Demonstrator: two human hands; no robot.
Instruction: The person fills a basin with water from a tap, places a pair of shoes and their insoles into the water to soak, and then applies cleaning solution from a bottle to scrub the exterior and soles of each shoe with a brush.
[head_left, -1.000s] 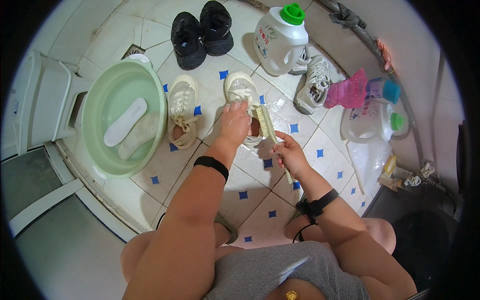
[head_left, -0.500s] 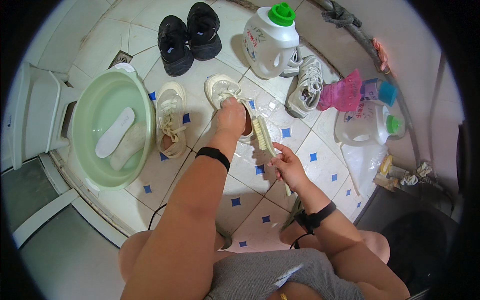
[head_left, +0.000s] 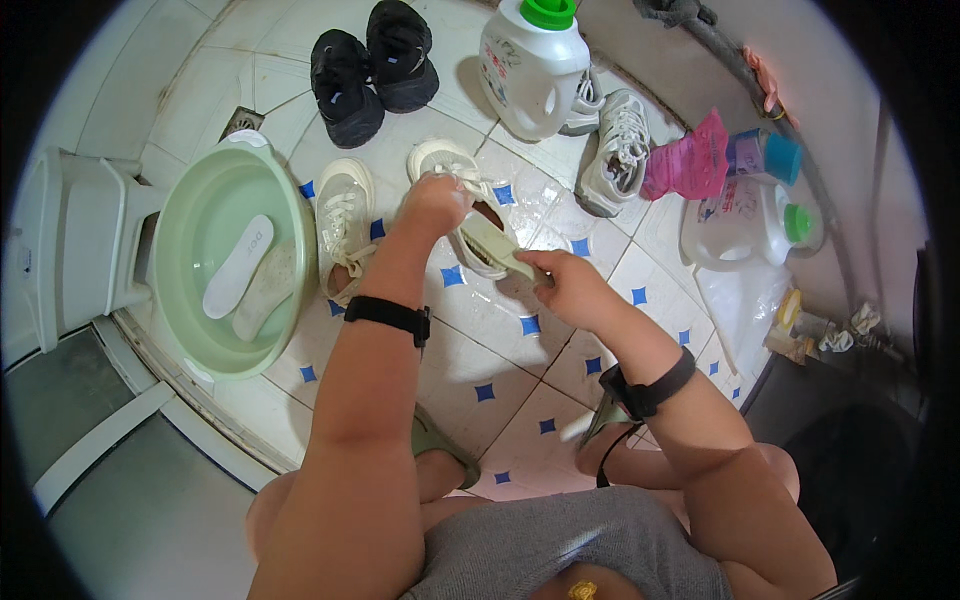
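My left hand grips a pale canvas sneaker at its laces, holding it on the wet tiles. My right hand is closed round the handle of a cream scrubbing brush. The brush head lies over the sneaker's heel end, bristles turned down against it. Part of the heel is hidden under the brush. To the left stands the matching sneaker, its laces loose.
A green basin of water holds a white insole and a greyish insole. Black shoes, a large white detergent jug, grey-white sneakers, a pink pouch and another jug stand around the far side.
My right hand has brought the brush left, from beside the sneaker onto its heel end, and turned the bristles downward. My left hand has shifted slightly left, still on the sneaker.
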